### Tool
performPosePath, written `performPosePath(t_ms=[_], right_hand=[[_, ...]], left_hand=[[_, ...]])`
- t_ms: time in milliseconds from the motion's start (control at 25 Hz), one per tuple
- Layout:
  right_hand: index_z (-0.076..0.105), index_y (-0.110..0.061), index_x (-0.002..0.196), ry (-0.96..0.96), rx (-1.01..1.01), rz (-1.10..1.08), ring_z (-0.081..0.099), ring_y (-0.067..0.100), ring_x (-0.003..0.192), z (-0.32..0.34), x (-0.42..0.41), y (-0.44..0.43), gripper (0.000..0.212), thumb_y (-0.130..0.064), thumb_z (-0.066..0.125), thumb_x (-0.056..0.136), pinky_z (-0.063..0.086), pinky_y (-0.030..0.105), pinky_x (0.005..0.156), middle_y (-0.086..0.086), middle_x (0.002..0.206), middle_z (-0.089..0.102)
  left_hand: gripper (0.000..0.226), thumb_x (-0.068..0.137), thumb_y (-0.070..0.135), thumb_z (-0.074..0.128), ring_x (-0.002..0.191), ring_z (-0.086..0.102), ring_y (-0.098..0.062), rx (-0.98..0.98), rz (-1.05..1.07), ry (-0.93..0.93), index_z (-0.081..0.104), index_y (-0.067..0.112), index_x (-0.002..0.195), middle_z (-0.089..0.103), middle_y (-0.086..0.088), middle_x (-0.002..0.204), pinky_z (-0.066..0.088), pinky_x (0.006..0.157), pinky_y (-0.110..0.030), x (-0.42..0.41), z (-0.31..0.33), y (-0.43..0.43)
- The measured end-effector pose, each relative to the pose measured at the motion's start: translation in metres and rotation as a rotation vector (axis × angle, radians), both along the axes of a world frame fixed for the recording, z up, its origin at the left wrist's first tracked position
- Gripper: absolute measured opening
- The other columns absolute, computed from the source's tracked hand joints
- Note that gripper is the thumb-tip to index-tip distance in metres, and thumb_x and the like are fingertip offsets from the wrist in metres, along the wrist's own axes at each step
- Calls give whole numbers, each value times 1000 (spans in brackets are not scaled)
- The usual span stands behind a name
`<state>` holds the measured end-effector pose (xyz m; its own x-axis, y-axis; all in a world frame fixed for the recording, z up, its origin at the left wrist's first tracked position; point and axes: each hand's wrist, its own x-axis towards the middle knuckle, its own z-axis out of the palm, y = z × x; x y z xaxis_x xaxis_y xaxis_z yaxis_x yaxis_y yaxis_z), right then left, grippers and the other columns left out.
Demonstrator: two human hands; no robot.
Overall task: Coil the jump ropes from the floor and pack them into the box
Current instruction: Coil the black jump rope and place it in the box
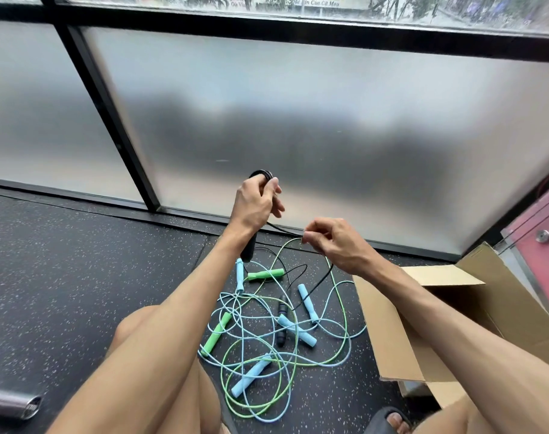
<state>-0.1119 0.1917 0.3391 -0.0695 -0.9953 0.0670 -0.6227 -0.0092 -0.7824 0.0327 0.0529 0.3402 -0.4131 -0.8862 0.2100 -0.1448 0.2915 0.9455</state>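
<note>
Black cord runs taut between the two hands, raised above the floor in front of a frosted glass wall. The left hand is closed around a black jump rope — its handle pokes out below the wrist and a few loops of cord show above the knuckles. The right hand, just beside and slightly lower, pinches the same cord between thumb and fingertips; from there the cord drops down toward the floor.

Below the hands, between the person's bare knees, lies a tangle of jump ropes on the dark speckled floor. Light blue and green cords loop over one another in wide rings. Among them I can make out green handles, several light blue handles and one black handle near the middle of the pile, where the black cord seems to end up.

To the right of the right hand, touching the edge of the rope tangle, stands an open cardboard box with its flaps folded outward; what is inside it is hidden by the forearm.

Far down to the left of the left hand, a metal tube rests on the floor. Beneath the right forearm a foot in a dark sandal shows at the bottom edge.

Beyond the hands, black frames divide the frosted panes.
</note>
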Motion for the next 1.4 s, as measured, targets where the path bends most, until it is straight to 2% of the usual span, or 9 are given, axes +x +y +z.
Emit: performPosePath(t_ms=[200,360,560,720,880,1000,1080,1240,1400], right_hand=[[68,-13,79,81,-230,-103,40,5,48,11,-11,-2,20,-14,59,97,27,17,48,-12,55,48],[70,-10,81,75,-313,-173,40,7,47,11,-20,-3,19,-14,59,97,29,18,48,-9,55,49],[66,-12,78,-10,-320,-222,41,5,48,7,-25,-5,21,-17,59,97,36,24,50,-7,55,50],[55,-7,82,-288,-140,-191,54,21,53,0,-24,-9,25,-22,52,102,52,46,58,6,59,56],[54,-5,89,-454,127,-106,68,26,70,-8,-20,-6,33,-25,34,108,56,38,71,17,76,68],[55,-10,98,-428,319,-77,71,26,91,-21,-20,-4,21,-22,41,106,54,43,86,17,98,74],[54,-13,107,-390,411,-50,68,24,95,-26,-20,-2,8,-18,50,103,51,41,92,15,107,74],[51,-16,114,-434,472,-3,67,20,94,-26,-16,-1,17,-16,58,98,50,40,96,14,109,74],[51,-4,102,-418,433,5,70,29,85,-28,-11,0,9,-8,58,97,54,54,92,24,97,73]], left_hand=[[31,105,15,43,40,59,-17,83,-313,-258,59,-3,87,63,-14,58,50,45,-25,-6,-1,13],[50,108,30,32,36,44,-19,191,-532,-350,61,5,75,49,-4,43,37,43,-23,-10,0,25],[56,105,38,38,39,20,-13,426,-675,-121,49,12,57,25,2,43,22,42,-24,-8,12,33],[59,107,32,34,38,10,-12,590,-771,144,52,19,51,18,7,39,11,45,-29,-6,16,32],[42,107,31,31,45,13,-11,743,-755,456,54,11,79,19,7,49,23,48,-24,-2,20,28],[32,107,24,30,53,23,-11,758,-709,622,54,8,95,31,5,60,37,60,-25,-1,22,24],[28,107,21,30,56,30,-11,708,-659,641,53,7,100,37,4,65,41,66,-27,-2,22,24],[24,107,16,32,59,42,-14,640,-541,647,53,7,100,43,1,68,41,71,-29,-6,22,29],[24,106,14,36,64,52,-18,531,-365,632,56,6,97,53,-3,69,46,71,-29,-6,20,24]])
